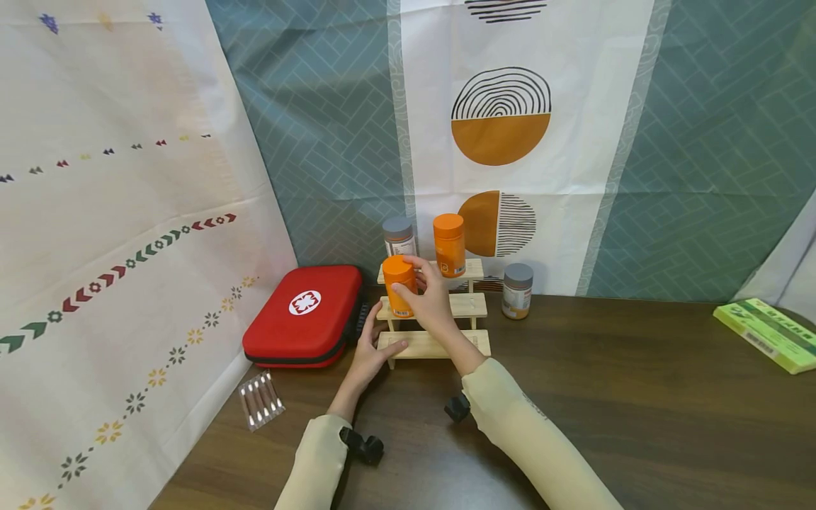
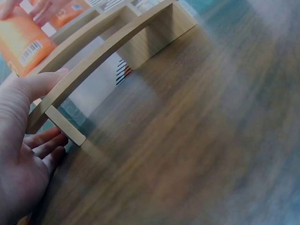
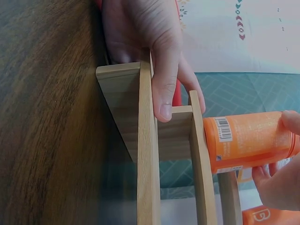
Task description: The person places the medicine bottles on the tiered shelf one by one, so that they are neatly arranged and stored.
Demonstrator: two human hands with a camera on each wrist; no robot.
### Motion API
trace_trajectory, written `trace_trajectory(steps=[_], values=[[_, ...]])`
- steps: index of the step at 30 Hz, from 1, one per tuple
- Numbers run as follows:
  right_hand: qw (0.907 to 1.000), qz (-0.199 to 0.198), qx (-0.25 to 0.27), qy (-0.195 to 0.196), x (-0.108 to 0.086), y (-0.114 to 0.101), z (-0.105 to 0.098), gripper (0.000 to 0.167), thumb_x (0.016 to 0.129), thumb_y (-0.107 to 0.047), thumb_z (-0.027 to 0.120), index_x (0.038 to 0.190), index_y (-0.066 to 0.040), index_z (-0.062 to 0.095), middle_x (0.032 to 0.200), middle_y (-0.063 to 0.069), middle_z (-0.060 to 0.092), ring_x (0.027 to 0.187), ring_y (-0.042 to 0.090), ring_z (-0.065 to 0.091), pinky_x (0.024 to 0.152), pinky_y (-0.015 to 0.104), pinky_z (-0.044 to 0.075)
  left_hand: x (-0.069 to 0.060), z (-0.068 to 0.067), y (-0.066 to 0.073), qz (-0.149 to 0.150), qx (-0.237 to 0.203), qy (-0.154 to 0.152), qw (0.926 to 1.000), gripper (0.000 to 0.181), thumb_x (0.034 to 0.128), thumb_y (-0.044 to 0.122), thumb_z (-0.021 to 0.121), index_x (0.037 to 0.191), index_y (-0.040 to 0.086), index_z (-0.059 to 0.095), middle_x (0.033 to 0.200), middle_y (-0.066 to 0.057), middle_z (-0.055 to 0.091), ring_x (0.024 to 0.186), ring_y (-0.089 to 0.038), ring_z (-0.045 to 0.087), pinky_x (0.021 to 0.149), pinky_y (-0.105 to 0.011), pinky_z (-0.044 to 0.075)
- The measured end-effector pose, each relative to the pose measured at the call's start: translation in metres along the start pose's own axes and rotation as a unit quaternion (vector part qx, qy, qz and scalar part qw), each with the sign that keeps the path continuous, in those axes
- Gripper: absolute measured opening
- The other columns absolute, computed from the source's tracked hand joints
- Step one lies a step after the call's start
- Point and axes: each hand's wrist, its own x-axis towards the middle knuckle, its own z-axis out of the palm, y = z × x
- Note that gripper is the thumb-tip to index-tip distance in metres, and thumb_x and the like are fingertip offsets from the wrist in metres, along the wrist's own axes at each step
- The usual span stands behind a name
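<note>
An orange bottle stands at the left end of the middle step of a small wooden tiered rack. My right hand holds this bottle near its cap, thumb on one side and fingers on the other. In the right wrist view the orange bottle has its base against the step's surface. My left hand grips the rack's left end, its thumb over the lowest step. The left wrist view shows that thumb on the wood, with the fingers of the left hand below the step.
On the top step stand a grey-capped jar and another orange bottle. A second grey-capped jar is right of the rack. A red first-aid case and a swab packet lie left; a green box lies far right.
</note>
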Motion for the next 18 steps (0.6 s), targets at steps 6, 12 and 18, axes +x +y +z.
trace_trajectory(steps=[6,12,18], values=[[1.0,-0.003,-0.003,0.0,0.0012,0.0005,0.0003,0.049,0.089,-0.008,0.07,0.135,-0.008,0.052,0.129,0.017,0.052,0.121,0.035,0.055,0.107,0.049,0.042,0.0008,0.0005,0.0001,-0.003,0.004,0.005,1.0,0.092,0.0842,0.006,0.073,0.156,0.02,0.018,0.147,-0.022,0.041,0.134,-0.038,0.042,0.118,-0.06,0.016],[0.9999,-0.015,-0.003,-0.003,0.0011,0.0007,-0.0005,0.052,0.088,-0.006,0.07,0.136,-0.006,0.051,0.129,0.017,0.055,0.12,0.036,0.054,0.104,0.05,0.044,0.0002,0.0007,0.0002,-0.007,0.006,0.005,0.9999,0.092,0.0841,0.006,0.073,0.157,0.02,0.018,0.146,-0.022,0.042,0.134,-0.037,0.042,0.118,-0.059,0.018],[0.9999,-0.012,-0.002,-0.008,0.0011,-0.0004,-0.0054,0.056,0.089,-0.008,0.071,0.14,-0.01,0.049,0.134,0.015,0.055,0.128,0.034,0.051,0.105,0.048,0.043,0.0014,0.0003,-0.0014,-0.004,0.011,0.007,0.9999,0.093,0.0838,0.007,0.074,0.157,0.02,0.018,0.153,-0.02,0.035,0.137,-0.037,0.04,0.117,-0.058,0.022]])
